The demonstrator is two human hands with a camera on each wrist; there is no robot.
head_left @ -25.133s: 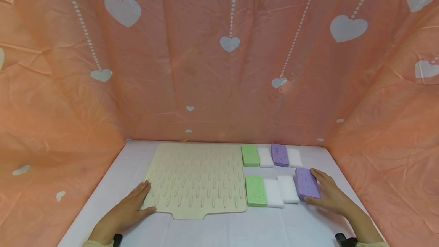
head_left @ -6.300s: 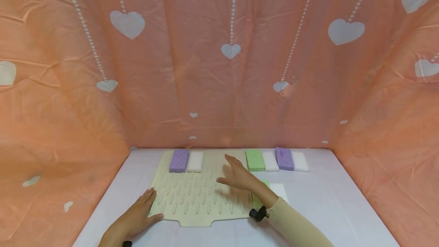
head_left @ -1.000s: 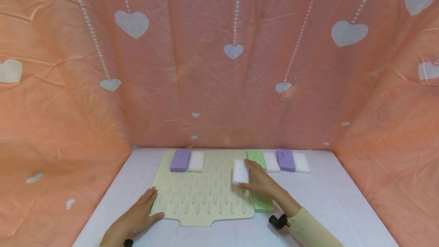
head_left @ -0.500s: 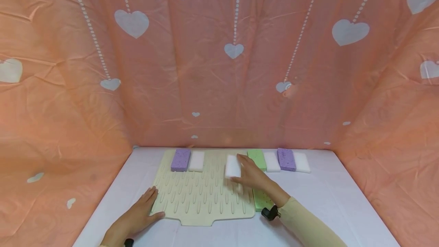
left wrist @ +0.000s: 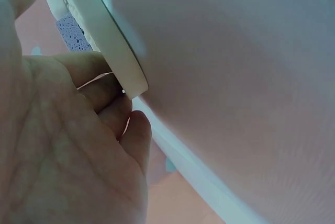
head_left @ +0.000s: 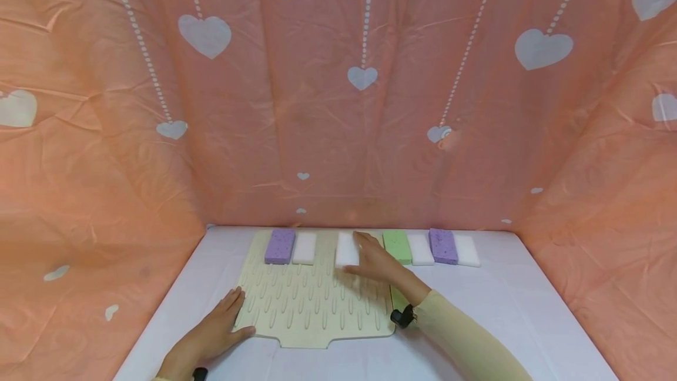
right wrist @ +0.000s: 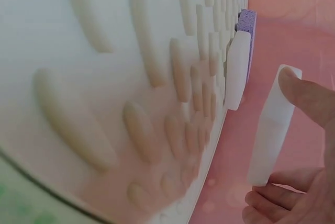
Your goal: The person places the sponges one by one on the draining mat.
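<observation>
My right hand [head_left: 378, 260] pinches a white sponge [head_left: 347, 250] between thumb and fingertips, over the far part of a cream ridged mat [head_left: 307, 325]. The right wrist view shows that sponge [right wrist: 275, 127] raised off the ridges, gripped at its two ends. To its left, a purple sponge [head_left: 280, 246] and another white sponge [head_left: 304, 249] lie side by side on the mat's far edge. My left hand [head_left: 211, 328] rests at the mat's near left corner, fingers extended along the side; in the left wrist view its fingers [left wrist: 99, 85] touch the mat's edge [left wrist: 123, 62].
Right of the mat, a far row holds a green sponge [head_left: 396, 247], a white one, a purple sponge [head_left: 443, 246] and another white one. A nearer green sponge [head_left: 398, 298] is mostly hidden under my right wrist. Orange heart-patterned cloth [head_left: 338, 163] walls the white table.
Over the last second my right hand carried the white sponge left and farther back over the mat. Earlier, a purple and a white sponge went from the near row onto the mat. My left hand stayed.
</observation>
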